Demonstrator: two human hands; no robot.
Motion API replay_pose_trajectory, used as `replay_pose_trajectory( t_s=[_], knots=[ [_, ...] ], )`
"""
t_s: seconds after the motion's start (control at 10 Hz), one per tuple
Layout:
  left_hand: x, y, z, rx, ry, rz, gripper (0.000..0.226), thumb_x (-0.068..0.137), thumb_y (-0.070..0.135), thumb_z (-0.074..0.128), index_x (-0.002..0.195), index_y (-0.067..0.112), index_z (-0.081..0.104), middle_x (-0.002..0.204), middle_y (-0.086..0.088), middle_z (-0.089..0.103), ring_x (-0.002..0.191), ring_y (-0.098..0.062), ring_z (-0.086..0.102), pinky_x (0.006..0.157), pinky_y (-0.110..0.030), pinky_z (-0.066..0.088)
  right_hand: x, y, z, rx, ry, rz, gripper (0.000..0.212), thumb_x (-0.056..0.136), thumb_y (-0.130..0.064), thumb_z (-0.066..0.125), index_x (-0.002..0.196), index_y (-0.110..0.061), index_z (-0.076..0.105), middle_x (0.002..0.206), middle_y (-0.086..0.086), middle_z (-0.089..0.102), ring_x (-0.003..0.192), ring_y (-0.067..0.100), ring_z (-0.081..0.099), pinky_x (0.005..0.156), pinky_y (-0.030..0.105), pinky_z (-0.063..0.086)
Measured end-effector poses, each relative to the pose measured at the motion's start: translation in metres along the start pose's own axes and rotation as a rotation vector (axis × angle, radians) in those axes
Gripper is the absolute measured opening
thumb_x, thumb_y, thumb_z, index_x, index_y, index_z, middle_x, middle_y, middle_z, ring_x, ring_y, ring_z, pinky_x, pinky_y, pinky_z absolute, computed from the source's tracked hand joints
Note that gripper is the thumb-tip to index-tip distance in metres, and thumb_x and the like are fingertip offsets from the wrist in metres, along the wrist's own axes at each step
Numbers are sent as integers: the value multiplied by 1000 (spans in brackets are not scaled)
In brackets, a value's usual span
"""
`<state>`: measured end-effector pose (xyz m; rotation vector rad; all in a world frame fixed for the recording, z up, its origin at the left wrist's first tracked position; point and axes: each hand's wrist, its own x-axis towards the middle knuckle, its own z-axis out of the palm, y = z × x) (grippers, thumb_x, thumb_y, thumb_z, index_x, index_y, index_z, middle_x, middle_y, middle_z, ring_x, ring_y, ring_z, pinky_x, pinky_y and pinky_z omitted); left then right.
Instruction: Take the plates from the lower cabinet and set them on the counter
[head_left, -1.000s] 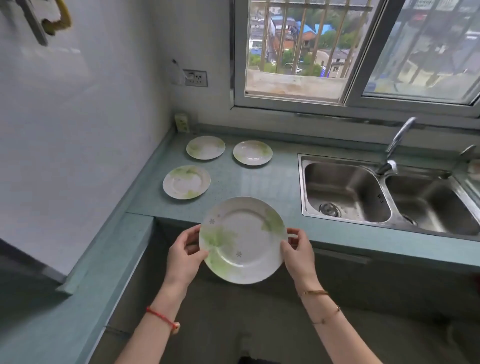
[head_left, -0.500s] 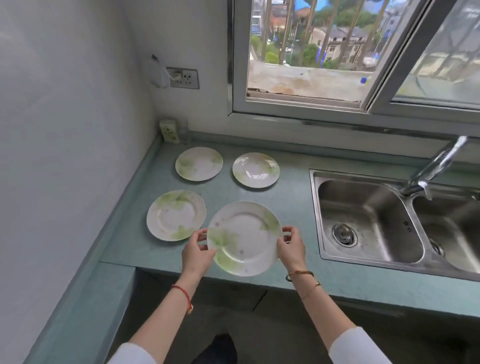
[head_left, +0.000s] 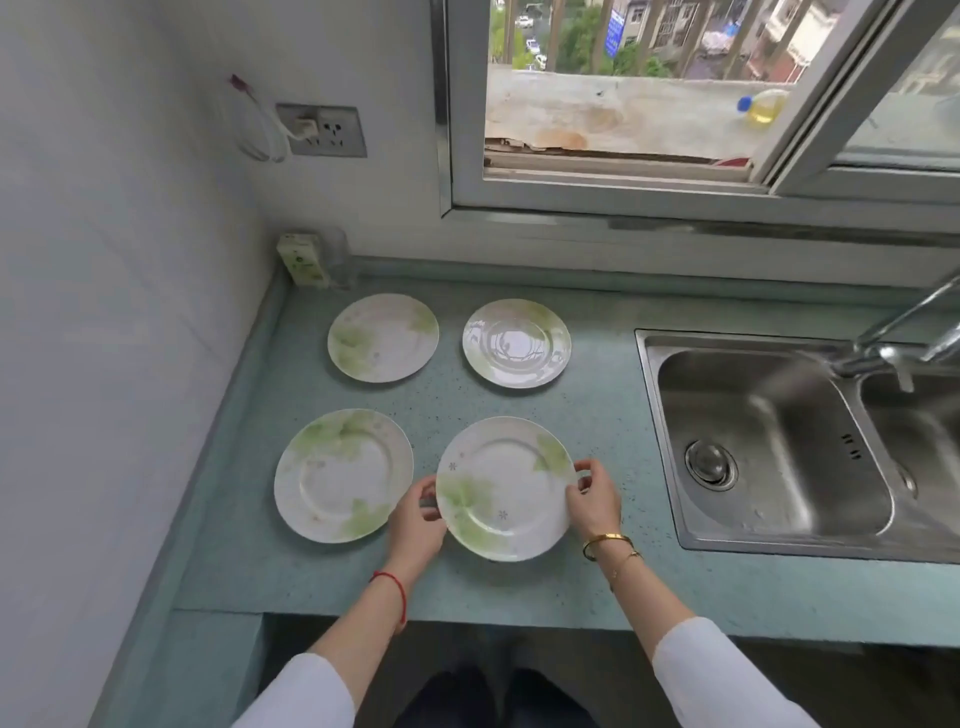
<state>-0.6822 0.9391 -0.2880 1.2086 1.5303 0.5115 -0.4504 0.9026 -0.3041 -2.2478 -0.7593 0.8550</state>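
Observation:
A white plate with green leaf print (head_left: 504, 486) lies flat on the teal counter (head_left: 597, 426), near its front edge. My left hand (head_left: 418, 519) pinches its left rim and my right hand (head_left: 595, 501) grips its right rim. Three matching plates rest on the counter: one at the front left (head_left: 343, 475), one at the back left (head_left: 383, 338) and one at the back right (head_left: 517, 343). The lower cabinet is out of sight below the counter edge.
A steel double sink (head_left: 769, 441) with a tap (head_left: 904, 332) fills the counter's right side. A white wall (head_left: 119, 312) bounds the left, with a socket (head_left: 324, 130) and a small box (head_left: 304, 257) in the back corner. A window (head_left: 623, 104) stands behind.
The plate held in front of the counter has moved forward and down onto the counter beside the front left plate. Both hands stayed on its rim. The view has tilted down.

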Motion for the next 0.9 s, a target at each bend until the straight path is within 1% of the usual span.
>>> replay_pose_trajectory(
  t_s=[0.1, 0.2, 0.3, 0.4, 0.5, 0.6, 0.7, 0.8, 0.9],
  knots=[
    [9, -1, 3, 3, 2, -17, 50, 83, -1, 71, 129, 14, 58, 108, 3, 64, 82, -4, 64, 64, -13, 49, 9, 1, 4, -35, -3, 5, 27, 86, -2, 52, 110, -11, 58, 86, 8, 59, 80, 25, 55, 70, 31, 43],
    [12, -2, 4, -4, -19, -25, 52, 83, 0, 71, 131, 16, 57, 112, 2, 64, 86, -10, 66, 73, -22, 55, 14, 2, 6, -51, -5, -3, 25, 86, -3, 53, 110, -11, 58, 86, 10, 61, 80, 26, 57, 70, 34, 46],
    [14, -2, 7, -8, -46, -27, 51, 85, 1, 69, 126, 29, 57, 110, 7, 64, 90, -13, 67, 76, -24, 56, 16, 3, 6, -69, -13, -2, 26, 86, -3, 53, 110, -11, 58, 88, 11, 61, 82, 27, 57, 71, 34, 47],
    [13, 0, 10, -3, -67, -14, 55, 84, -2, 68, 119, 37, 54, 104, 14, 63, 84, -5, 66, 60, -9, 50, 19, 5, 7, -84, -17, -7, 26, 86, -2, 54, 110, -11, 57, 89, 12, 62, 81, 26, 57, 69, 31, 44],
    [13, -1, 12, -1, -75, -31, 57, 83, -5, 67, 127, 30, 56, 106, 12, 64, 84, -5, 67, 59, -9, 51, 21, 8, 7, -100, -26, -8, 26, 85, -2, 54, 110, -10, 57, 90, 12, 62, 80, 25, 55, 68, 29, 40],
    [16, -2, 13, 10, -64, -52, 59, 84, -6, 66, 135, 20, 55, 106, 11, 64, 84, -2, 65, 60, -8, 48, 24, 10, 8, -108, -37, -13, 26, 86, -3, 54, 111, -9, 57, 94, 15, 64, 83, 27, 57, 69, 30, 41],
    [15, 0, 14, 15, -56, -62, 60, 84, -5, 66, 138, 19, 53, 113, 5, 64, 83, 0, 63, 59, -8, 47, 24, 9, 7, -114, -37, -12, 26, 86, -4, 54, 111, -10, 57, 96, 15, 64, 89, 30, 60, 71, 31, 44],
    [15, -2, 13, 22, -67, -57, 62, 84, -4, 65, 139, 21, 53, 119, 5, 63, 84, 0, 64, 60, -8, 48, 25, 12, 7, -116, -46, -19, 23, 86, -3, 54, 108, -10, 58, 97, 15, 65, 90, 31, 61, 73, 32, 45],
    [15, 1, 9, 28, -77, -57, 66, 85, -2, 66, 144, 17, 46, 130, 0, 60, 86, -2, 63, 67, -10, 48, 24, 12, 5, -93, -60, -24, 21, 87, -6, 54, 107, -10, 59, 97, 15, 65, 91, 32, 61, 74, 33, 46]
  ],
)
